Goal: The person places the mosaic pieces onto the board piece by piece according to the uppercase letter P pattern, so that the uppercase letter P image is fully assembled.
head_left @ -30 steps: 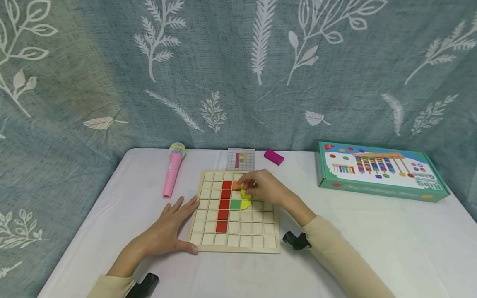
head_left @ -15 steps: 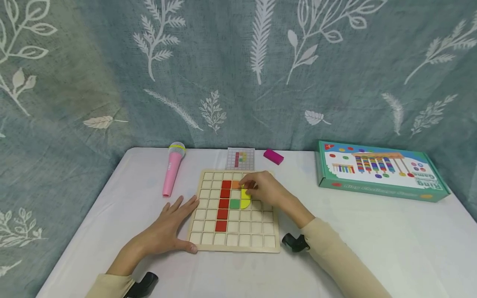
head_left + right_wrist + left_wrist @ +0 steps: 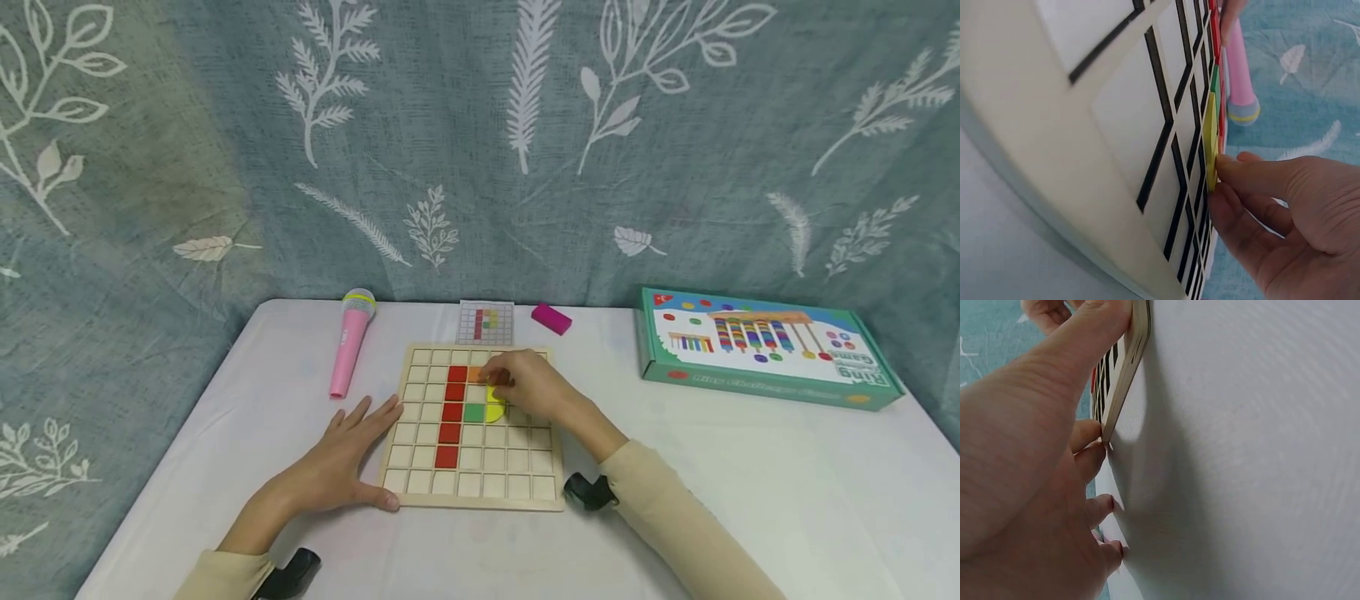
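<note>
A wooden grid board (image 3: pixel 480 502) lies on the white table, with red square tiles (image 3: pixel 450 412) in a column, a green tile (image 3: pixel 474 412) and an orange tile (image 3: pixel 474 374). My right hand (image 3: pixel 528 383) bends over the upper middle cells, thumb and fingertips pinching a yellow tile (image 3: pixel 1212 140) at its far end. Below those fingers in the head view, yellow with a rounded lower edge (image 3: pixel 495 412) shows beside the green; the fingers cover part of it. My left hand (image 3: pixel 341 462) rests with spread fingers along the board's left edge, thumb at the lower left corner.
Behind the board lies a small pattern card (image 3: pixel 486 322) with a coloured grid. A magenta block (image 3: pixel 551 318) is to its right, a pink toy microphone (image 3: pixel 348 346) to the left. A green game box (image 3: pixel 768 346) sits at the back right.
The yellow under my right fingers has shifted a little and now joins the yellow below it more evenly. My left hand keeps its place on the board's edge.
</note>
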The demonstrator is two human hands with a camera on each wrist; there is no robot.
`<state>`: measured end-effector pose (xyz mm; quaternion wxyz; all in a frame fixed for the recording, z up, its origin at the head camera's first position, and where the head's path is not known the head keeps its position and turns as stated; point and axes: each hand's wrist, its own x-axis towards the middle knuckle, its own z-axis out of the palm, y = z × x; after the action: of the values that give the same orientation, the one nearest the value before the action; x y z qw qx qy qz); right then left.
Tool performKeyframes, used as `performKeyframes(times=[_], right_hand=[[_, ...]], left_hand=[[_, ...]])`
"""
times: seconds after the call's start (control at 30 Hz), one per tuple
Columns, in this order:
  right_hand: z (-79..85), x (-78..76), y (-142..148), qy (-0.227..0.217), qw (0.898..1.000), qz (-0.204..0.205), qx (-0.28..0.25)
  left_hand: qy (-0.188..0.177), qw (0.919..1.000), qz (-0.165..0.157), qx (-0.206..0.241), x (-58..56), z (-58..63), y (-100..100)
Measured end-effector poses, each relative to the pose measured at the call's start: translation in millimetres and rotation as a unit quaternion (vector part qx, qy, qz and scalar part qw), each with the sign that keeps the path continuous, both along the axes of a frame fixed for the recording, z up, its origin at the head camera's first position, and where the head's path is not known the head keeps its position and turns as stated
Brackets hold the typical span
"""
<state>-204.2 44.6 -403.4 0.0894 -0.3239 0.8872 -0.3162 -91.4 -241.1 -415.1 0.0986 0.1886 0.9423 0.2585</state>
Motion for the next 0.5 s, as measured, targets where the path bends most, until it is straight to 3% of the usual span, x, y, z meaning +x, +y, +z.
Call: performKeyframes(times=[0.3, 0.5], right_hand=[[5.6, 6.8, 13.2, 0.001, 1.0, -0.005, -0.011], [13.5, 11.8, 49.4, 0.032, 0.999, -0.01, -0.018]], left_hand=[[-0.007, 0.9997, -0.006, -0.022, -0.8, 4.4, 1.3], [-0.014, 0.9989, -0.001, -0.044, 3.8, 14.6, -0.4]])
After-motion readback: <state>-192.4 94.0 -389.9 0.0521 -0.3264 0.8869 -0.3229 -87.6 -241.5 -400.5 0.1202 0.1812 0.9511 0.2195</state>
